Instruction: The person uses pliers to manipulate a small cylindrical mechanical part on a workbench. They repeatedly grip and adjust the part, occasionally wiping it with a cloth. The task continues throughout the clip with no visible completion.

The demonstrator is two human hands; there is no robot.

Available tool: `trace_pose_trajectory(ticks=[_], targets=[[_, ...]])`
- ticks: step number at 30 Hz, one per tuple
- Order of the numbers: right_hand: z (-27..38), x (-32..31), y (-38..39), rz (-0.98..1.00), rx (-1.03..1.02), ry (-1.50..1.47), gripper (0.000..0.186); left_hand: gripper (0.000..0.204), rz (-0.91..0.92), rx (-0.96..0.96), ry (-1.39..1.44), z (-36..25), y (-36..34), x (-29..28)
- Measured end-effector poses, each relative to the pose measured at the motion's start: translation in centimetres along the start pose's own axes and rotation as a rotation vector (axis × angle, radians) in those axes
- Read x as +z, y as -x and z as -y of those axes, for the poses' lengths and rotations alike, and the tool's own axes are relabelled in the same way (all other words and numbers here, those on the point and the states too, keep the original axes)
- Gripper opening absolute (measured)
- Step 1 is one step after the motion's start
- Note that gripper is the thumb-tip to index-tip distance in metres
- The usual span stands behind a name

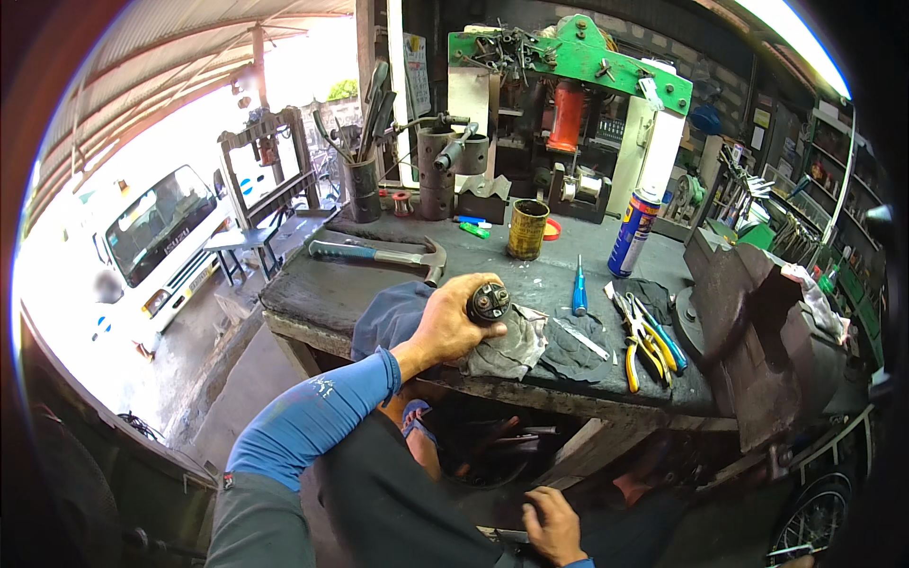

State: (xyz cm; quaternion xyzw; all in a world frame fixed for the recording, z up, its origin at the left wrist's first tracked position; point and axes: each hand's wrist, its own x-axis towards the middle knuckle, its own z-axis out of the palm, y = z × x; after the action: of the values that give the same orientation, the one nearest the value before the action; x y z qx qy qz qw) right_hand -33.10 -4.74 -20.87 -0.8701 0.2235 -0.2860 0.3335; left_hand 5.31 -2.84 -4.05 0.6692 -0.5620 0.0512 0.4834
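My left hand (449, 322) is closed around a starter solenoid (490, 302), a black cylinder with coppery terminals on its round end. It holds the part just above the bench's front edge, over dark and grey rags (511, 346). Low in front of me, below the bench top, my right hand (554, 526) has bent fingers with the thumb apart, and I see nothing in it. Right of the solenoid lie a blue-handled screwdriver (579, 292), a metal strip (581, 339) on a dark cloth, yellow-handled pliers (645, 343) and blue-handled pliers (665, 338).
On the workbench (289, 295) lies a hammer (379, 255); a rusty can (526, 230) and a blue spray can (633, 233) stand farther back. A green-topped press (578, 57) rises behind. Dark metal bulk (757, 331) fills the right end. A white truck (161, 237) is outside left.
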Motion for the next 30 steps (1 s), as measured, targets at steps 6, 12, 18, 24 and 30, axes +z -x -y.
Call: trace_pose_trajectory(ticks=[6,12,18,24,30], targets=[[0.6,-2.8,0.7,-0.069,-0.026,0.054,0.019,0.068,-0.057,0.132,-0.194,-3.2,0.7,-2.6],[1.1,-1.1,0.0,-0.022,-0.034,-0.084,0.017,0.069,-0.1,0.128,-0.315,-4.1,5.0,-4.4],[-3.7,2.6,1.0,0.147,0.03,-0.208,0.02,0.074,-0.422,-0.188,-0.205,-4.1,13.1,-1.0],[-6.7,4.7,0.1,0.243,0.194,-0.243,0.026,0.074,-0.441,-0.3,-0.123,-6.6,13.0,1.7],[-11.6,5.8,0.1,0.235,0.346,-0.205,0.029,0.08,-0.306,-0.287,-0.03,-5.8,7.0,4.1]])
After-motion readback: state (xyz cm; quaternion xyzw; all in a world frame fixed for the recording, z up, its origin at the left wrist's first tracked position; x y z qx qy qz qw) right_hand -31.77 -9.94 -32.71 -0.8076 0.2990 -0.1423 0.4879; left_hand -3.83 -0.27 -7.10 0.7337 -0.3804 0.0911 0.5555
